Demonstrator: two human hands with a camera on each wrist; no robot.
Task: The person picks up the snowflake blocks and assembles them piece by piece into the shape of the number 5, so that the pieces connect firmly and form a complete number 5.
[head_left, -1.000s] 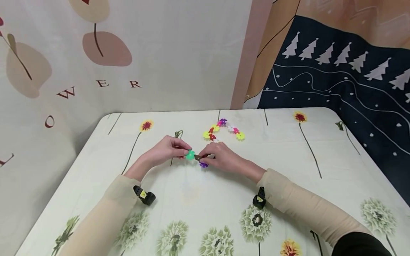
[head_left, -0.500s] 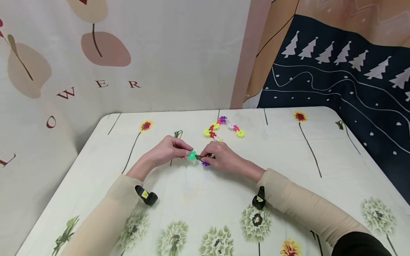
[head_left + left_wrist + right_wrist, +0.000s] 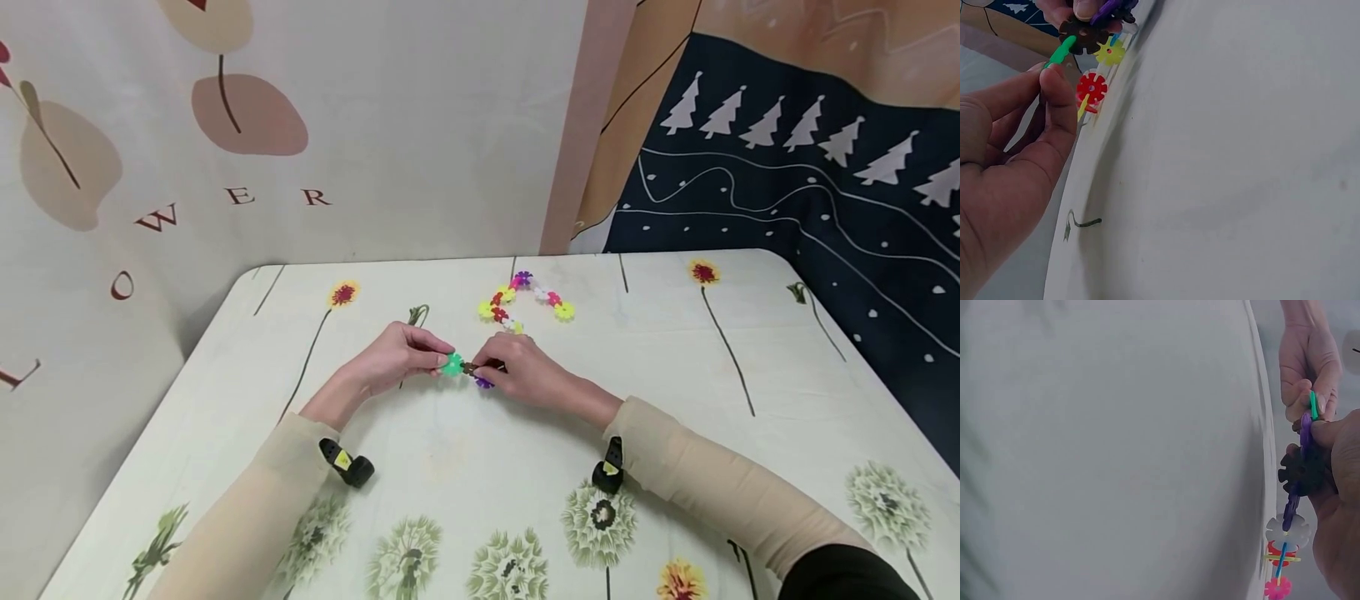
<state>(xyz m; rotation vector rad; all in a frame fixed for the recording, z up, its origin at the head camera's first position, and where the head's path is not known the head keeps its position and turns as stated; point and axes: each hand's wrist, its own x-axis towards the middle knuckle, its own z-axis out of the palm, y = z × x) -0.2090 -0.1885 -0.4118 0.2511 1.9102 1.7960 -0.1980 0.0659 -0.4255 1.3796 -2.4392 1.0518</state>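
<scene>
My left hand [image 3: 401, 358] pinches a green plastic snowflake disc [image 3: 453, 365] between thumb and fingertips. Edge-on in the left wrist view, that disc meets the notched rim of a brown snowflake disc [image 3: 1079, 36]. The right hand [image 3: 525, 371] pinches the brown disc, its thumb lying over the top part. A purple snowflake disc [image 3: 483, 383] hangs just below the right fingertips. Seen from the right wrist, a black disc [image 3: 1300, 472] and a white disc [image 3: 1288, 531] line up with more purple pieces below the thumb. How deep the green disc sits in the notch cannot be told.
Beyond the hands, a curved chain of joined snowflake discs [image 3: 499, 314] in yellow, red, white, pink and purple lies on the table. Its near end passes behind the right hand. A flower-printed cloth [image 3: 450, 483] covers the table; printed curtains [image 3: 420, 125] hang behind.
Both hands have drifted slightly to the right, the left a bit more, with the green disc staying against the brown one. The chain on the table looks nearly unchanged.
</scene>
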